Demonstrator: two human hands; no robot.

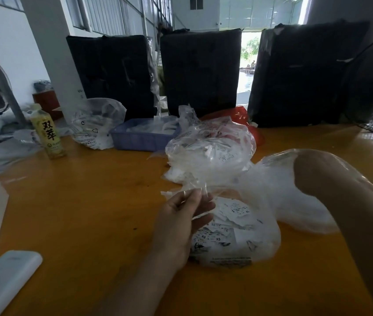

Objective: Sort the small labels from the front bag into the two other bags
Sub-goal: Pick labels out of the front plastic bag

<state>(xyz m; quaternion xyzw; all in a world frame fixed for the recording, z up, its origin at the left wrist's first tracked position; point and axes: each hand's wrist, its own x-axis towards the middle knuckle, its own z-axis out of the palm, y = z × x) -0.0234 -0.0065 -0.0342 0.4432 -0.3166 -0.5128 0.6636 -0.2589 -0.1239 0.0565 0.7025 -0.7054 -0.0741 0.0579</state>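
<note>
One head-worn wide-angle view looks forward and down across the table [85, 224] from the person's seat at its near edge. It sits close over the work: the left hand [181, 222] fills the lower centre, and the right arm [349, 224] enters from 4 o'clock. The front bag [238, 236] lies just below centre. The view faces 12 o'clock toward three black bales [200, 71] at the far edge, with a doorway [248, 65] beyond. Straight lines bow near the borders.
</note>
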